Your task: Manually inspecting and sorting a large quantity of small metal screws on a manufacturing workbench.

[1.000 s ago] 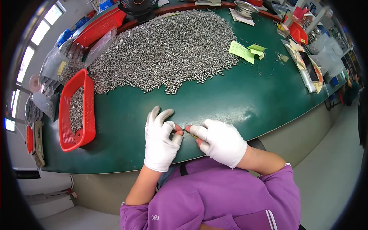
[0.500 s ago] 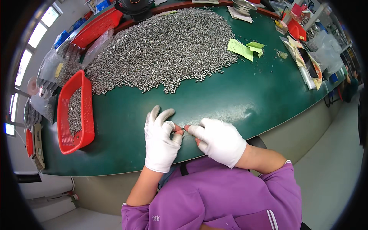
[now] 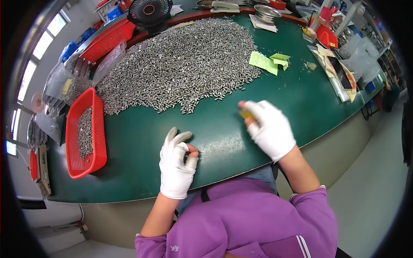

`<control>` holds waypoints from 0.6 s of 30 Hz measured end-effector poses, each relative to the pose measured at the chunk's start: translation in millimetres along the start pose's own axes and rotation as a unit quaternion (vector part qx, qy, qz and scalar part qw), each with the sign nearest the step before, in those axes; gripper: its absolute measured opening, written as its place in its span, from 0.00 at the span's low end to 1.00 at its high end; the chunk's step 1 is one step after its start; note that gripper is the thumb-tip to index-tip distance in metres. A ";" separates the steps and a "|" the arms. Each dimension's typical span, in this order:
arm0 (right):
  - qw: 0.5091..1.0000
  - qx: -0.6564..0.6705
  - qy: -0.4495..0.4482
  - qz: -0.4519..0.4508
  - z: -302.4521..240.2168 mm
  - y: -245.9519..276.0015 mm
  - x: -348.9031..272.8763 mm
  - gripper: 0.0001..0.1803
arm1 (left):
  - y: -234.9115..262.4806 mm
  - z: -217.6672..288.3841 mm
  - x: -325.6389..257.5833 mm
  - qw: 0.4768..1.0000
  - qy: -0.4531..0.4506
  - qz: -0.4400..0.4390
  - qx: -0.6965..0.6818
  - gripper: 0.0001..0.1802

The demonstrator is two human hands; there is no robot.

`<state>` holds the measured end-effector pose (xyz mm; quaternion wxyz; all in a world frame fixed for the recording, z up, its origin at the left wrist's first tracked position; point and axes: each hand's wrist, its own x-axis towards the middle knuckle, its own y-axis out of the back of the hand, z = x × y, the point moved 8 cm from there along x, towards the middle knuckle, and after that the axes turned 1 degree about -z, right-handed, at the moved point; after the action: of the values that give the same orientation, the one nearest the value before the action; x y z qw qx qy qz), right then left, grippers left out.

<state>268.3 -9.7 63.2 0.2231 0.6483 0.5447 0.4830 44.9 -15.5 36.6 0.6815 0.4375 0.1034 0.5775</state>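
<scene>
My left hand (image 3: pixel 175 165), in a white glove with bare thumb and index tips, is over the near part of the green table. Its thumb and index finger are closed together, the other fingers stretched up; anything pinched there is too small to make out. My right hand (image 3: pixel 272 129), gloved likewise, is further right and further out. Its fingers are closed around a small yellow thing (image 3: pixel 246 114), smeared by motion. Beyond both hands spreads a large heap of small silvery metal pins (image 3: pixel 180 64) with rounded ends.
A red plastic basket (image 3: pixel 102 142) with more metal pieces stands at the left. Behind the heap are a black fan (image 3: pixel 148 10) and another red basket (image 3: pixel 109 41). Green paper slips (image 3: pixel 263 62) lie right of the heap, a phone (image 3: pixel 340 72) further right.
My right hand has moved away from the left, up and to the right, and a yellow thing now shows in its fingers. My left hand has shifted slightly in view.
</scene>
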 end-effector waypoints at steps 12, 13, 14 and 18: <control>0.988 -0.148 0.037 0.037 67.6 17.1 57.9 0.09 | -5.4 -48.3 35.5 0.843 0.276 -0.072 -0.456 0.06; 0.992 -0.076 0.100 0.031 47.0 1.5 64.3 0.07 | -11.1 -50.1 43.1 0.832 0.278 -0.085 -0.473 0.06; 0.991 -0.031 0.131 0.004 14.0 -3.0 69.8 0.05 | -15.0 -46.7 48.3 0.804 0.271 -0.102 -0.520 0.05; 0.978 -0.046 0.196 -0.059 -35.8 -62.1 89.1 0.04 | -46.7 -63.9 59.2 0.722 0.303 -0.124 -0.609 0.04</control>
<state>201.3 83.0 62.3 0.1699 0.4969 0.5924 0.6109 54.6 69.2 -13.4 0.7990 -0.2871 -0.0159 0.5281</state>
